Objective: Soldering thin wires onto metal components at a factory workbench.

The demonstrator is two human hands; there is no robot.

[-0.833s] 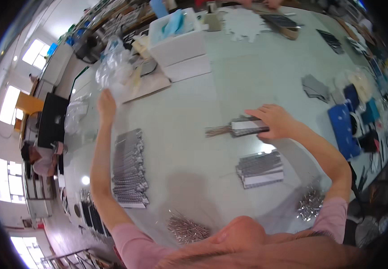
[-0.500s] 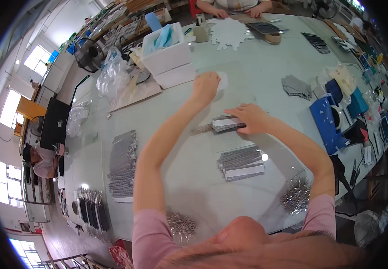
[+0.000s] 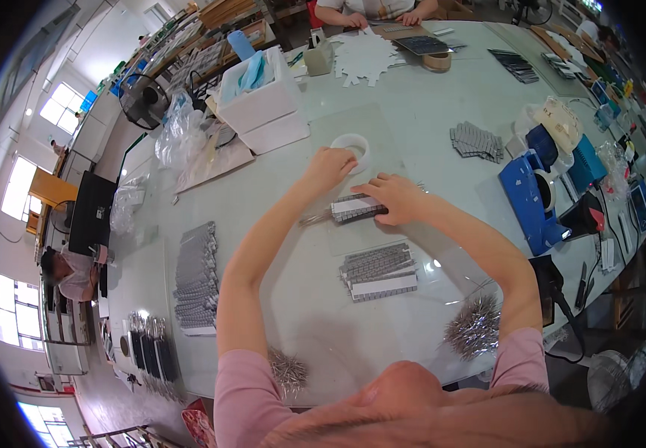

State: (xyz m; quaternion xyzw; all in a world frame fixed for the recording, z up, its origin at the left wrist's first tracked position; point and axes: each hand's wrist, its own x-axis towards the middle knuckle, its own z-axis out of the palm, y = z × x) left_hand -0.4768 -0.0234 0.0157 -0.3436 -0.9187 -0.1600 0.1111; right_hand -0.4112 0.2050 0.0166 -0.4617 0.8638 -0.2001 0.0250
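Observation:
My left hand (image 3: 329, 167) is closed at the near left edge of a roll of white tape (image 3: 366, 155) lying flat on the glass-topped table (image 3: 300, 313). Its curled fingers partly hide the roll. Just to the right and nearer, my right hand (image 3: 401, 198) grips a bundle of grey patterned strips (image 3: 349, 210), its thumb on the near side and fingers across the top. A white band crosses this bundle, and thin silvery strands stick out of its left end. Closer to me lies another stack of grey strips (image 3: 379, 269) with a white band.
A long pile of grey strips (image 3: 196, 276) lies left, with dark bundles (image 3: 151, 351) beyond. Silvery tinsel clumps (image 3: 474, 327) sit near both elbows. A white foam box (image 3: 263, 104) stands far left, a blue tape dispenser (image 3: 528, 198) right. Another person's hands (image 3: 356, 20) are across the table.
My left hand has drawn toward me with the tape roll, and more of the roll shows. My right hand stays on the bundle. The whole view has shifted slightly.

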